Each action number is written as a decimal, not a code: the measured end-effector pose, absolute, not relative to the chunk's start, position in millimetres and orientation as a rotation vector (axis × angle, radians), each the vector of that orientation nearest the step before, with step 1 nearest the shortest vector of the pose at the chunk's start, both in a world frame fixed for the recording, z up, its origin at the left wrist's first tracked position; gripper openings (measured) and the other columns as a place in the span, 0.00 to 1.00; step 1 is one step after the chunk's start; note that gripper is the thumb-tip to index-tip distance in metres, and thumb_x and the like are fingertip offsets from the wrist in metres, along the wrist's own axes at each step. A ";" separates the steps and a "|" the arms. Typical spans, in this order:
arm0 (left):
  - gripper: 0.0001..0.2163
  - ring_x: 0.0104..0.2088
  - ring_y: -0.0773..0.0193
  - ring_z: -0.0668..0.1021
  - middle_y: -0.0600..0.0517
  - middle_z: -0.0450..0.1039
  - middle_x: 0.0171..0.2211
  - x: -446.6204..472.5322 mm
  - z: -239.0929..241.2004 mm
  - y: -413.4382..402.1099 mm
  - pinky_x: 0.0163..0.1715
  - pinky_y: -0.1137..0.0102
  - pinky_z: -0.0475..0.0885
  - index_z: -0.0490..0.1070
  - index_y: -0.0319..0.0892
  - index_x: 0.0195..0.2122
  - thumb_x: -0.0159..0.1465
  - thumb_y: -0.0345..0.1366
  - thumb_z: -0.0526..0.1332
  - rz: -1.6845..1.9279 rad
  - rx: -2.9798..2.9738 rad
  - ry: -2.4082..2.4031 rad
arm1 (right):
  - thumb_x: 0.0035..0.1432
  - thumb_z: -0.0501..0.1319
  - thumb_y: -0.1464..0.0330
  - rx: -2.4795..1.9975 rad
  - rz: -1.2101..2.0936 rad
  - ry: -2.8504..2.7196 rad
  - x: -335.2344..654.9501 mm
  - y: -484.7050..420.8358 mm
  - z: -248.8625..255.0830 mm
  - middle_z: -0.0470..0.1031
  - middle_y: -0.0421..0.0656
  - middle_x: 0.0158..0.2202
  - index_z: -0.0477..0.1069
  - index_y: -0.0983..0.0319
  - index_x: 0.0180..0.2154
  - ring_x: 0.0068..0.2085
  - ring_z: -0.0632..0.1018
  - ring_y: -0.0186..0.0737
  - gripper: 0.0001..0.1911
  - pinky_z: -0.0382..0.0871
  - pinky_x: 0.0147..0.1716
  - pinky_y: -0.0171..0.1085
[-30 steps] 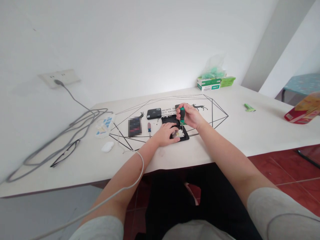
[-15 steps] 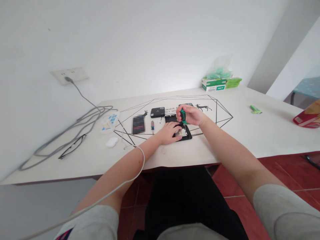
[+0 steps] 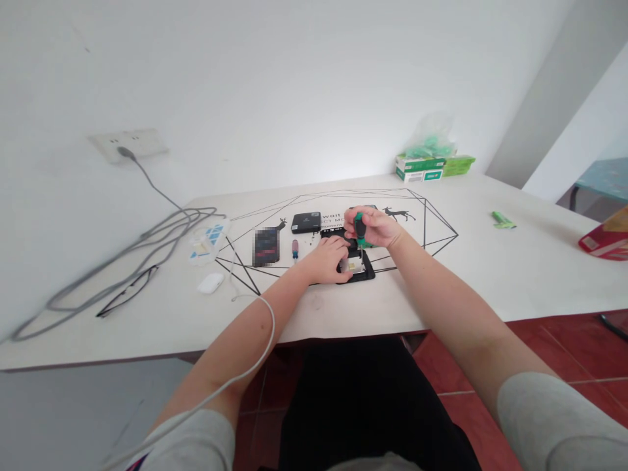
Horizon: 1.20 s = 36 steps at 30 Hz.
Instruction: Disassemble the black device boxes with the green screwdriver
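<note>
My right hand [image 3: 377, 226] grips a screwdriver [image 3: 360, 227] with a green and black handle, held upright with its shaft pointing down. The tip meets an opened black electronic device [image 3: 369, 269], which has a pale metal plate inside; the exact contact point is too small to make out. Against the left side of this device, my left hand [image 3: 326, 260] holds it to the table, thumb at the near side and fingers over the far part. Another part-hidden device lies behind my right hand.
Left of my hands lie a smaller screwdriver [image 3: 295, 250], a flat black box [image 3: 306, 222], tiny dark bits [image 3: 312, 241] and a blurred-out phone [image 3: 266, 247]. Farther left are a clear case [image 3: 210, 242], a white earbud case [image 3: 210, 282], glasses [image 3: 128, 292] and cables. Green boxes [image 3: 420, 163] stand at the back.
The view has shifted slightly, so things on the left appear farther left. My left fingers have shifted a little, showing more of the metal plate. The screwdriver stays in my right hand.
</note>
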<state>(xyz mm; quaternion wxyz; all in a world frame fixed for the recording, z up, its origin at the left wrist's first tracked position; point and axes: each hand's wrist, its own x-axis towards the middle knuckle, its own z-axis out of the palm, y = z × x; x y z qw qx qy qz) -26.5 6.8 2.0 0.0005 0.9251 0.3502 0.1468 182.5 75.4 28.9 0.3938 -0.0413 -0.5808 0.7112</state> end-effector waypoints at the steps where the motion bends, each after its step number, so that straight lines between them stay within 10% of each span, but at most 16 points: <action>1: 0.12 0.59 0.43 0.70 0.43 0.75 0.52 -26.6 1.6 5.8 0.60 0.49 0.66 0.71 0.45 0.33 0.58 0.45 0.70 0.471 2.894 1.111 | 0.48 0.78 0.55 -0.119 1.795 -1.467 182.8 73.7 27.6 0.74 0.39 0.33 0.75 0.60 0.41 0.34 0.76 0.37 0.25 0.75 0.36 0.41; 36: 0.09 0.55 0.49 0.75 0.45 0.77 0.48 -54.5 -2.3 11.9 0.61 0.50 0.68 0.76 0.45 0.37 0.66 0.45 0.64 0.756 2.716 1.173 | 0.53 0.71 0.60 -0.322 1.674 -1.117 160.1 43.4 34.4 0.78 0.38 0.31 0.76 0.57 0.46 0.32 0.77 0.36 0.19 0.73 0.32 0.36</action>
